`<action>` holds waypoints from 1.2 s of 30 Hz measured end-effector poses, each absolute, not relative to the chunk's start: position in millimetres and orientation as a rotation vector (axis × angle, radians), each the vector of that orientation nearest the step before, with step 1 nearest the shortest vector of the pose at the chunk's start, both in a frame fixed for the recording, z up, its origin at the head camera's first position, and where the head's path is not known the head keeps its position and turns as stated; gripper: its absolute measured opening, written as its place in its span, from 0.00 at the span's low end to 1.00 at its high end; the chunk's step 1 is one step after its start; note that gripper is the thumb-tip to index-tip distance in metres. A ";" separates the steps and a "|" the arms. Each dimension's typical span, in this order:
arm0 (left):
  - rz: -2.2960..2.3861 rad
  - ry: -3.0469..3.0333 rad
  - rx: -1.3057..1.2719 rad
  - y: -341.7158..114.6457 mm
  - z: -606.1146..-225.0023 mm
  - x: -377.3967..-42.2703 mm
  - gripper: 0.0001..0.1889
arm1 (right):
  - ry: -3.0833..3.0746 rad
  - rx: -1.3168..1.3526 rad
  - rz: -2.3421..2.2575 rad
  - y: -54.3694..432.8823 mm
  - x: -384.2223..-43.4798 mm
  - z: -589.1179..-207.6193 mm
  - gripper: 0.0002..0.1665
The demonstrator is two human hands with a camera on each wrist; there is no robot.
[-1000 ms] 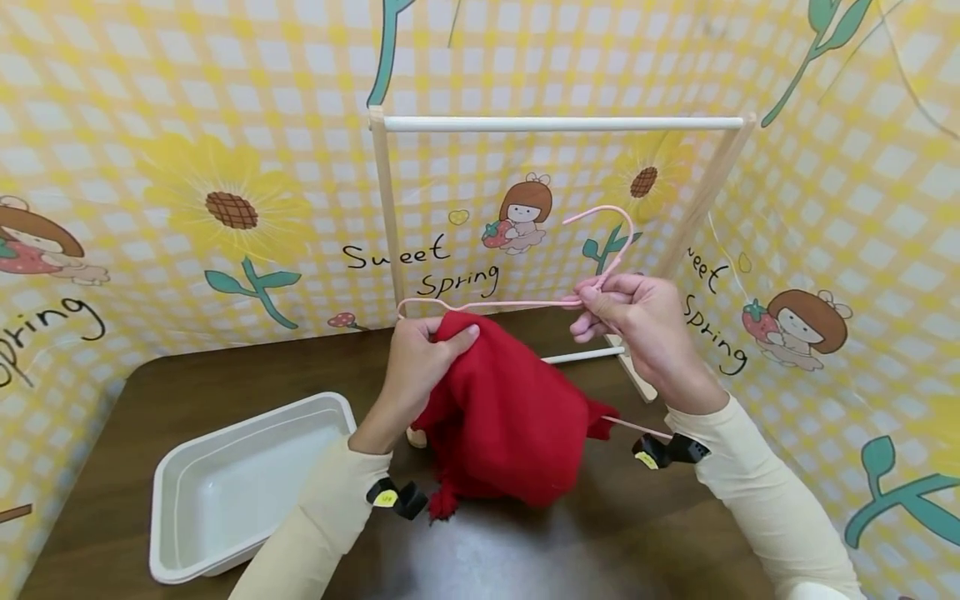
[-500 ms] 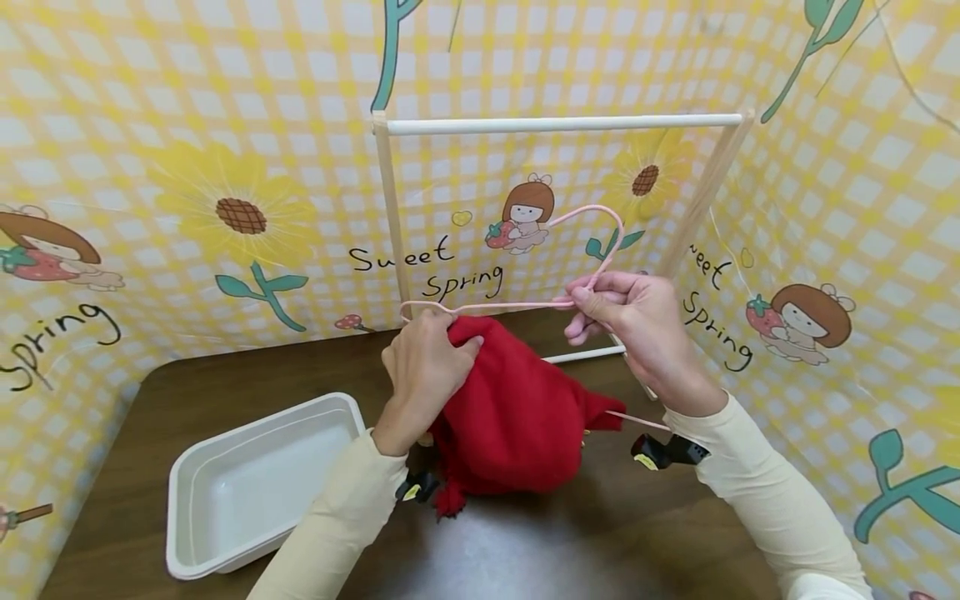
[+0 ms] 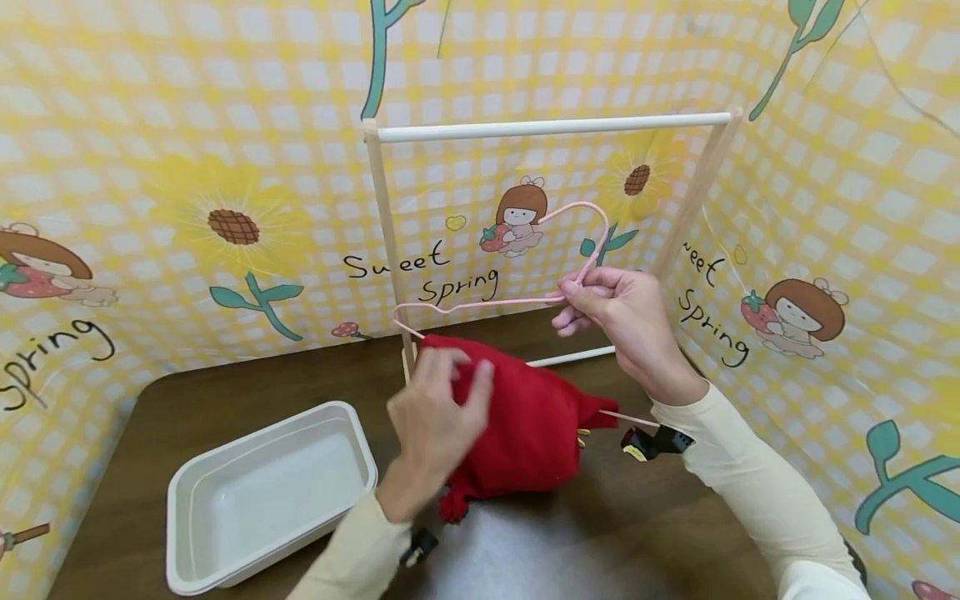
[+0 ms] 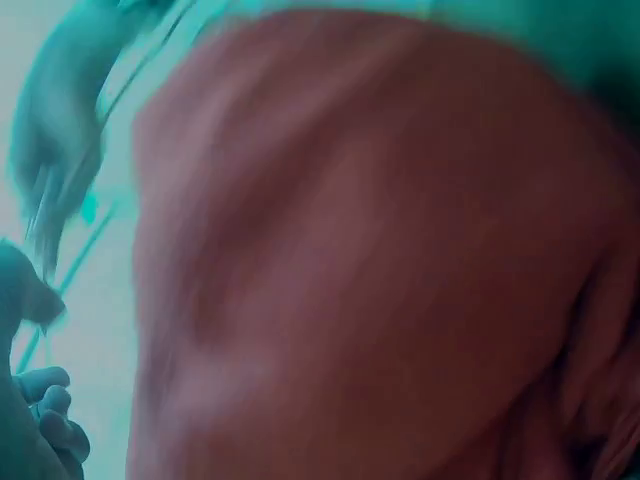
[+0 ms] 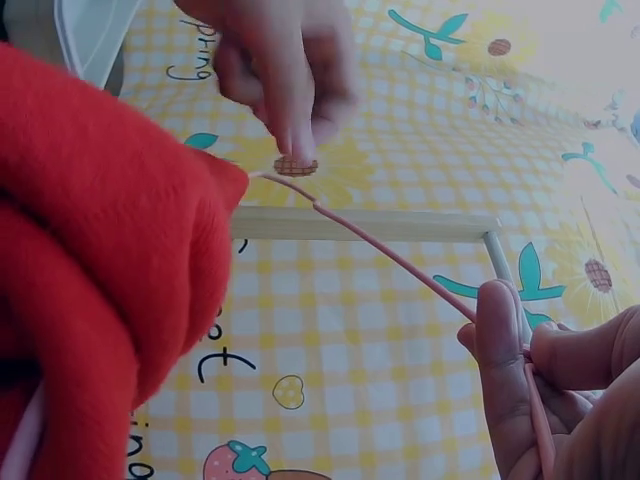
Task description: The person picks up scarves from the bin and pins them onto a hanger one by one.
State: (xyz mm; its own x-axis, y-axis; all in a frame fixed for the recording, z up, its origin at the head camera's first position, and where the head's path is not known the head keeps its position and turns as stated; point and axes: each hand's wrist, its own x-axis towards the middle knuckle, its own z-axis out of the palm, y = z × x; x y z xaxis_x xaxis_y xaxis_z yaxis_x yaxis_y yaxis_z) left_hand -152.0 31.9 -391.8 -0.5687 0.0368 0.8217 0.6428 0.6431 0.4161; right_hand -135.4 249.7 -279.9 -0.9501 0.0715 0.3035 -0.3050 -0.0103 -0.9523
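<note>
My right hand (image 3: 628, 327) pinches a pink wire clothes hanger (image 3: 498, 302) at the base of its hook, thumb against fingers, with the hook pointing up. Over the hanger's lower bar hangs a soft red cloth (image 3: 532, 417) with a tassel at its lower end, perhaps a scarf. In front of the cloth's left end is my left hand (image 3: 435, 408), fingers loosely bent and holding nothing. The right wrist view shows a gap between the left hand (image 5: 295, 70) and the cloth (image 5: 110, 230). Blurred cloth (image 4: 370, 250) fills most of the left wrist view.
Behind the hands stands a wooden rack with a white top rail (image 3: 555, 127). A pale plastic basin (image 3: 180, 517) sits on the dark wooden table (image 3: 600, 542) at the left. Patterned yellow check fabric (image 3: 225, 67) lines the walls.
My left hand has let go of the cloth and moved toward me, uncovering the hanger's left end. My right hand still pinches the hanger, which has shifted slightly left.
</note>
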 end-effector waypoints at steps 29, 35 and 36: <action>-1.006 -1.750 -1.061 91.0 -408.4 -124.8 0.03 | -1.969 0.235 2.093 232.5 -134.1 -293.1 0.13; -1.125 -1.732 -0.941 91.4 -385.0 -133.3 0.04 | -1.945 0.242 2.144 219.4 -134.0 -295.6 0.10; -1.133 -1.736 -0.913 91.5 -381.7 -135.0 0.04 | -1.936 0.244 2.150 217.0 -134.0 -295.1 0.10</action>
State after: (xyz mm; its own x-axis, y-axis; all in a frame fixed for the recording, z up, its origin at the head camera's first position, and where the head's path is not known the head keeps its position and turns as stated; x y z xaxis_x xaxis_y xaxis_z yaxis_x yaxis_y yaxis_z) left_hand -135.0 91.5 -381.7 -0.3733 0.1222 0.9196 0.8910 0.3235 0.3187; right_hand -134.0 217.0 -295.1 -0.9579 0.0639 0.2800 -0.2852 -0.0952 -0.9537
